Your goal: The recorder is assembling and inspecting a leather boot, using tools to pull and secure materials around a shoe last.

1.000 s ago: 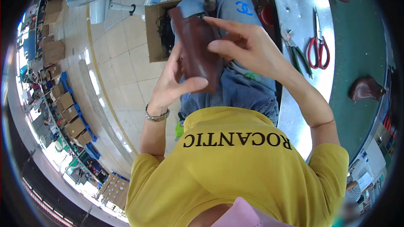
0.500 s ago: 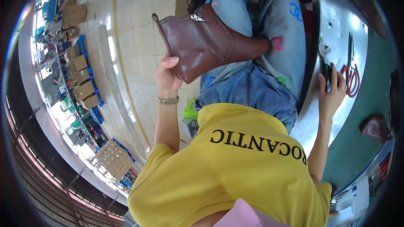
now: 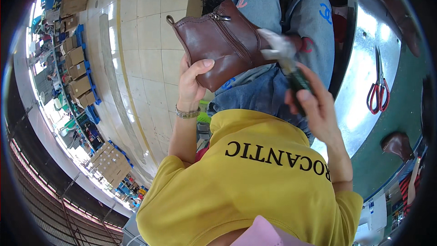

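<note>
A brown leather ankle boot (image 3: 214,41) with a side zipper lies sideways over my lap, its toe toward the right. My left hand (image 3: 195,78) grips the boot's shaft near the top opening, thumb on the outside. My right hand (image 3: 316,105) is closed around the dark handle of a hammer (image 3: 297,78). Its metal head, smeared by motion, is over the front of the boot and hides part of it. Whether the head touches the leather, I cannot tell.
At the right stands a metal-topped table (image 3: 348,109) with red-handled scissors (image 3: 378,92) on it. A brown boot piece (image 3: 398,146) lies on the green surface (image 3: 371,164) beyond. An open cardboard box (image 3: 196,4) is by my knees. Stacked cartons (image 3: 77,59) line the far left.
My right hand has lifted the hammer off the metal table and brought it left over the boot. The boot stays in my left hand, shifted only slightly.
</note>
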A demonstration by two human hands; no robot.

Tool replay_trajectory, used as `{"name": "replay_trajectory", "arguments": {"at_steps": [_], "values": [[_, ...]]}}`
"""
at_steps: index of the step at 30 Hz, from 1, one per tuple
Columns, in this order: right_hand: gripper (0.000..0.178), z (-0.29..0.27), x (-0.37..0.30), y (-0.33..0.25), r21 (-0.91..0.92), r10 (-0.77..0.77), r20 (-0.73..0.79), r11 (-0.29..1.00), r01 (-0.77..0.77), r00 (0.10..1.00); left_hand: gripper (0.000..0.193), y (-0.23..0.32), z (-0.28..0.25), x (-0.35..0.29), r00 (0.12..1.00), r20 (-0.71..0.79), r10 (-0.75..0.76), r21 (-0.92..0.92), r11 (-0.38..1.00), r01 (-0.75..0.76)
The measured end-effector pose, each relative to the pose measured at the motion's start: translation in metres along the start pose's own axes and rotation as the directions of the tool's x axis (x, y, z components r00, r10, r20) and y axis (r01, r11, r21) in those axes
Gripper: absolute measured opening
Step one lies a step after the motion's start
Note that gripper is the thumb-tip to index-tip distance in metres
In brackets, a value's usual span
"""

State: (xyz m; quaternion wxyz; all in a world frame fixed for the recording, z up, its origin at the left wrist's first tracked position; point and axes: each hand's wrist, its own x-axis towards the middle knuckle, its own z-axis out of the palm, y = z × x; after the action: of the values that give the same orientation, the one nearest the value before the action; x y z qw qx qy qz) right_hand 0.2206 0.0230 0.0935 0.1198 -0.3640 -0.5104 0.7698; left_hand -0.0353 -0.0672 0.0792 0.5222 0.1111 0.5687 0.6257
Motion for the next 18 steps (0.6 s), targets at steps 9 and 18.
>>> {"name": "replay_trajectory", "arguments": {"at_steps": [9, 18], "values": [[0.054, 0.032, 0.032, -0.026, -0.618, -0.247, 0.184, 0.724, 0.307, 0.951, 0.044, -0.007, 0.001, -0.004, 1.000, 0.010, 0.013, 0.004, 1.000, -0.013], [0.056, 0.030, 0.024, -0.031, -0.723, -0.150, 0.203, 0.643, 0.252, 0.967, 0.044, 0.000, 0.010, -0.006, 1.000, 0.027, -0.010, -0.012, 1.000, 0.010]]}}
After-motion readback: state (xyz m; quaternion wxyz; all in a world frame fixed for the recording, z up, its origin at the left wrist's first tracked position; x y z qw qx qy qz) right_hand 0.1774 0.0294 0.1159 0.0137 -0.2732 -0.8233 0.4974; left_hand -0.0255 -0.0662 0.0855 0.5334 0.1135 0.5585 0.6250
